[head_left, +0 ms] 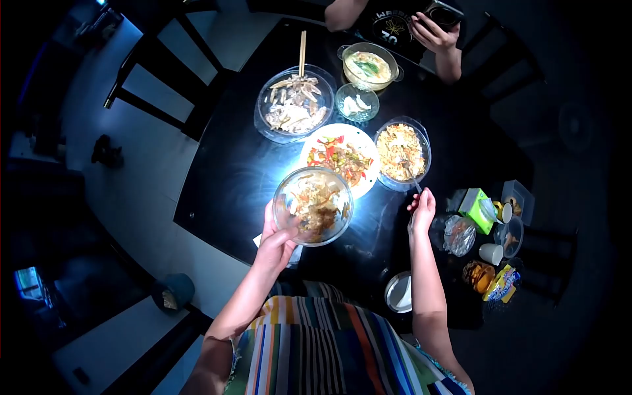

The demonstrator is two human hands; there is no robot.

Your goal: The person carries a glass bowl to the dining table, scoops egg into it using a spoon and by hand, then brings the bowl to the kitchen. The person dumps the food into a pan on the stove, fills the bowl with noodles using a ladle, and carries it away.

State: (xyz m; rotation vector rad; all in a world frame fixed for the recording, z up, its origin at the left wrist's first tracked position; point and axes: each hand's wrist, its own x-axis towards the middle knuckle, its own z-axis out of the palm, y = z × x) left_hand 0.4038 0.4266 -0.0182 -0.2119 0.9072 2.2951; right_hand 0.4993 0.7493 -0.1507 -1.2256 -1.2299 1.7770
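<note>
My left hand (277, 242) grips a clear glass bowl (313, 205) by its left side, thumb over the rim. Brownish food lies inside it. The bowl is held above the near edge of a white plate (359, 141) of red and green peppers with other pieces, hiding part of it. On the right, my right hand (422, 209) is closed around the handle of a spoon (413, 176). The spoon's other end rests in the rice-like food of an oval glass dish (428, 146), just beyond my fingers.
Chopsticks (303, 54) stick out of a glass dish (262, 125) of pale food. Behind are a small glass bowl (374, 108) and a lidded-looking soup pot (399, 71). A tissue pack (475, 209) and white cup (490, 253) stand right. Another person's hand (436, 33) holds a phone.
</note>
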